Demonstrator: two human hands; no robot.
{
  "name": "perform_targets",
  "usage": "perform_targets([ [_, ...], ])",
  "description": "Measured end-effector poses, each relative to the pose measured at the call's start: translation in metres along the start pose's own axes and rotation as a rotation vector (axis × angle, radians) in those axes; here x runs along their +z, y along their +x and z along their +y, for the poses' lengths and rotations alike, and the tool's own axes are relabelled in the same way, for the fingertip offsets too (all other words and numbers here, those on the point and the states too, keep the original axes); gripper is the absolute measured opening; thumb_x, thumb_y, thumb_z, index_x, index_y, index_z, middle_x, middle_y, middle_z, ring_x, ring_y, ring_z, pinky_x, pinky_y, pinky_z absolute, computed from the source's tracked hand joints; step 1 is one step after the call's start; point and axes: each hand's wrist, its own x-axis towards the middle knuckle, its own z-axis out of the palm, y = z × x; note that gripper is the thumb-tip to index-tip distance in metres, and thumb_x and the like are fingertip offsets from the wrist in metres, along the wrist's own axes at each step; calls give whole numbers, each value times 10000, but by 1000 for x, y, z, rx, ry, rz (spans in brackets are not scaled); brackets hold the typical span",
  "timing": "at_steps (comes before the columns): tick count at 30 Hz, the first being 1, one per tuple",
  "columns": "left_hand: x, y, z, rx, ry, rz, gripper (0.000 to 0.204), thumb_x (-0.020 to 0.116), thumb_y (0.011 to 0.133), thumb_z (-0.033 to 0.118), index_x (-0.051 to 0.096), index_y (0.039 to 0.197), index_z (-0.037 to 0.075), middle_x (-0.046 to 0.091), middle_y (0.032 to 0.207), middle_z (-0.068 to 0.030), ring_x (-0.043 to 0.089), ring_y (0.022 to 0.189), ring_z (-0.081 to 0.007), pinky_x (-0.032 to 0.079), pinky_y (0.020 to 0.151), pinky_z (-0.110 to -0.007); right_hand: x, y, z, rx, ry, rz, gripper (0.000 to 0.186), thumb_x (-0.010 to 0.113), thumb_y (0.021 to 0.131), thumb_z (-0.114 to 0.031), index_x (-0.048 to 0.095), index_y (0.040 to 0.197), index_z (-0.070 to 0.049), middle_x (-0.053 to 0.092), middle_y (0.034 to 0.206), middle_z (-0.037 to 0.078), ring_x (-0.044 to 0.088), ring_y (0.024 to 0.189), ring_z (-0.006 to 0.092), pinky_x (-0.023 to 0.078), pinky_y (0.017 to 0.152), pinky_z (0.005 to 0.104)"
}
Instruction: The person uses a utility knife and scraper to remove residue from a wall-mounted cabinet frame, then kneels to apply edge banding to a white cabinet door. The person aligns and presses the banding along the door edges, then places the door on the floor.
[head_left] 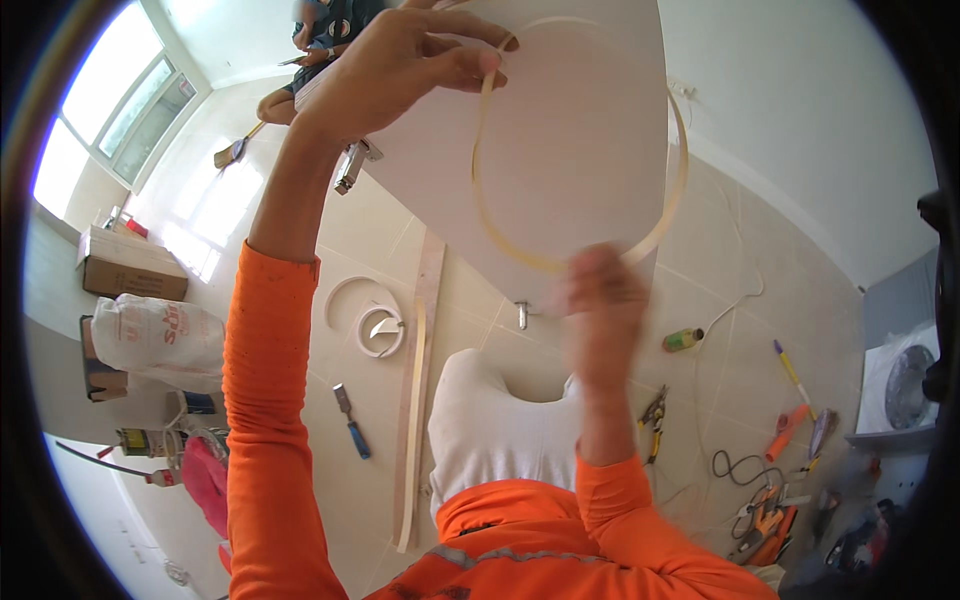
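Note:
A thin, pale strip of edge banding [478, 180] curves in a wide loop above a white panel [570, 130]. Up near the top, my left hand [400, 65] pinches it between thumb and fingertips. Blurred by motion, my right hand [605, 305] looks closed around the lower part of the loop, close to the panel's near end. Metal hinges stick out from the panel: one hinge [352, 165] beside my left wrist, another hinge [522, 314] at the near edge.
On the tiled floor lie a roll of banding [380, 345], a chisel [352, 422], a long wooden strip [412, 430], pliers [655, 420] and a small bottle [683, 340]. A cardboard box [130, 265] and white sack [160, 335] stand left. Another person [330, 30] sits beyond the panel.

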Motion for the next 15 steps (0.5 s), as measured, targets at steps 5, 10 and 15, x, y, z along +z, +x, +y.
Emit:
perform_targets([
  [5,0,10,1,94,21,-27,472,693,993,332,682,1272,-48,367,1593,-162,745,1044,-278,604,992,-413,46,-11,89,442,690,-162,607,746,978,-310,481,1465,-64,601,1038,44,584,876,94,524,857,315],
  [10,0,12,2,82,50,-19,467,685,1002,328,679,1279,-47,421,1563,-171,744,1044,-272,600,1000,-420,69,7,86,313,983,-52,674,757,967,-253,413,1529,-109,648,1225,78,651,955,129,530,969,344],
  [15,3,11,-4,38,-36,5,497,690,1004,318,639,1302,-77,643,1328,-161,746,1033,-265,594,1008,-430,69,20,84,283,1050,34,519,770,955,-222,556,1409,-90,697,1098,55,654,934,125,540,930,328],
])
